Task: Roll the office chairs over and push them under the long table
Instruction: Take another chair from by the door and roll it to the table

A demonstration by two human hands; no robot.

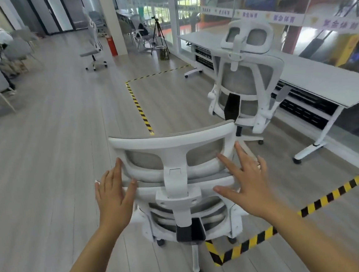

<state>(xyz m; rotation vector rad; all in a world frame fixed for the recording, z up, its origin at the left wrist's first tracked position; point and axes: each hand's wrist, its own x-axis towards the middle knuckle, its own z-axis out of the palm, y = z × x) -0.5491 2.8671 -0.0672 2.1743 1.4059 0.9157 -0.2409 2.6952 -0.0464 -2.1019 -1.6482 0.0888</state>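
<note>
White plastic frames the headrest of the near chair (174,158) at the lower centre of the frame, and both hands are spread flat against its back. The left hand (114,193) has its fingers splayed on the left edge of the headrest, thumb on the bar below; the right hand (245,177) lies open on the right edge. Neither grip is clenched: both are released, palms and fingertips only pressing or about to press, though whether every finger touches cannot be told.

This chair stands on the wood floor (57,168) over the striped floor tape (259,237), well apart from the long table (321,75) along the right side of the frame. A second chair (246,91) is at centre right, just beside the table edge, its seat seemingly not yet fully under.

To do the push well, I judge the hands should drop to the sturdier backrest frame or close around the headrest sides, since the headrest may pivot. Steer right toward the free stretch of table, clear of the second chair and the table leg (317,139).
</note>
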